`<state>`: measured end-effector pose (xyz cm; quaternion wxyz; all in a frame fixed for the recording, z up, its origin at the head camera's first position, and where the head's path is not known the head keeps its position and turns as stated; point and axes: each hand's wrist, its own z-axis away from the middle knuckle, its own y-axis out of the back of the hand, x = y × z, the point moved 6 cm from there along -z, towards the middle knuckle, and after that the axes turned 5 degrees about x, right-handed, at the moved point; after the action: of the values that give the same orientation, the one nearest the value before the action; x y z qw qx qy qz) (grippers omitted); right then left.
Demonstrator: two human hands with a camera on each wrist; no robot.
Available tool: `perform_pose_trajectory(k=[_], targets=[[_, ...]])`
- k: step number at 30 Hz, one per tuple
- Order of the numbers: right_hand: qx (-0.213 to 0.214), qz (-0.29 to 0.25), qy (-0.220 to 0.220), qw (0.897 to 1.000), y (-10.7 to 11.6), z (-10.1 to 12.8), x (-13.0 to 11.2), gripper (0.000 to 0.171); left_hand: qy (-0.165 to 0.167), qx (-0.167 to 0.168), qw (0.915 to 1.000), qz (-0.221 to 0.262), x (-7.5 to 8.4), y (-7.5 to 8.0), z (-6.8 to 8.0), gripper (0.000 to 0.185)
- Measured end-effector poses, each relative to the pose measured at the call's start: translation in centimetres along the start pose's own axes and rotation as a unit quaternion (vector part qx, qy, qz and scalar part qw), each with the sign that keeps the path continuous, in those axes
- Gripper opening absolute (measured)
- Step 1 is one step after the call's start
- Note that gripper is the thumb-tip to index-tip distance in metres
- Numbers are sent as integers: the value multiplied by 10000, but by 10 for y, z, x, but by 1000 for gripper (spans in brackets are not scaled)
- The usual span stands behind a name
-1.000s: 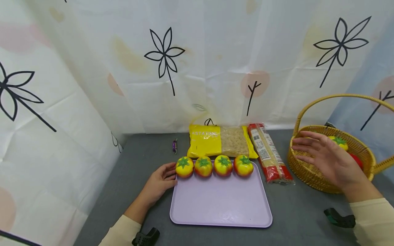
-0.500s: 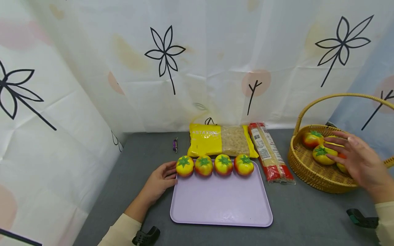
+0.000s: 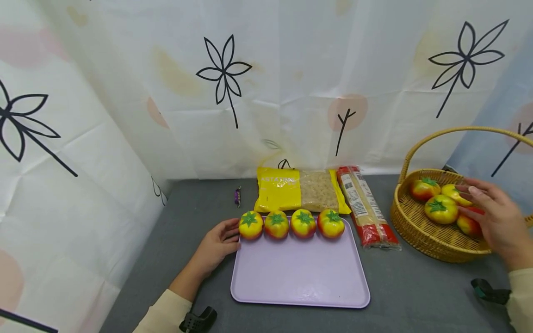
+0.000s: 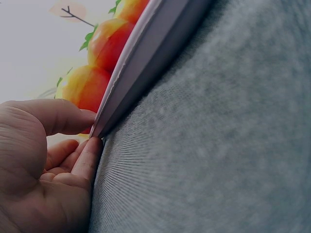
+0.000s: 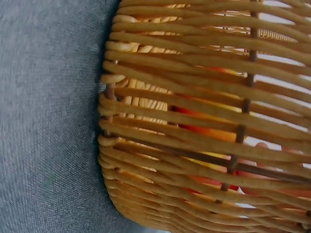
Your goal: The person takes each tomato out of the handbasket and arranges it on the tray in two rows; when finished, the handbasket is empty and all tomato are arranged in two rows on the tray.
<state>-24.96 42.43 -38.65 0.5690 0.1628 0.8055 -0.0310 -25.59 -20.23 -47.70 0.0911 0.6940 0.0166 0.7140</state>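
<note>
Both grips differ: left hand [image 3: 216, 247] pinches tray [image 3: 300, 282] edge, right hand [image 3: 497, 222] relaxed over basket [image 3: 420, 238].

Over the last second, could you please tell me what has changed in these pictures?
The right hand moved rightward and farther back over the basket, uncovering the tomatoes inside; its fingers now reach among them, with no grip visible. The left hand stayed at the tray corner. The four tomatoes on the tray and the packets did not move.
</note>
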Motion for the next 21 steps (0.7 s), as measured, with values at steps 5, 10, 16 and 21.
perform_pose_trajectory(k=[5,10,16,21], targets=[[-161,1330,-11,9910,-4,1,5,53,-4,12,10000,30,0,0,0,71],[-601,1905,-280,9794,-10,1,7,63,-30,9,10000,13,-1,-1,-1,71],[-1318,2510,-801,9556,-17,-3,10,81,-10,59,10000,-47,-4,0,-2,71],[-1621,2809,-945,9412,-19,-6,15,90,-27,-7,10000,32,-4,1,-3,71]])
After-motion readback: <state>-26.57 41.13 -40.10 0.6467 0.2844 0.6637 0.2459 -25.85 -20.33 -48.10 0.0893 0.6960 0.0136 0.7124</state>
